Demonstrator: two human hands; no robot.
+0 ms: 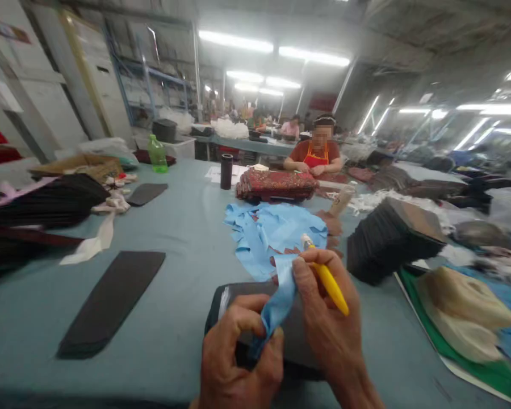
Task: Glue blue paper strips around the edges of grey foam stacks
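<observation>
My left hand [238, 355] is closed in a pinch on the lower end of a light blue strip [281, 298]. My right hand [327, 318] grips the strip's upper end between thumb and fingers and also holds a yellow pen-like tool [330, 284] with a white tip. Both hands hover over a dark flat piece [223, 301] lying on the grey-blue table [187, 227]. Just beyond them lies a heap of peeled blue strips [272, 230].
Dark flat pieces [111, 301] lie at left, a leaning stack of dark pieces [387, 238] at right. A red patterned pile [275, 184], a dark cup [226, 170] and a green bottle [157, 153] stand farther back. A person in an orange apron [317, 153] sits opposite.
</observation>
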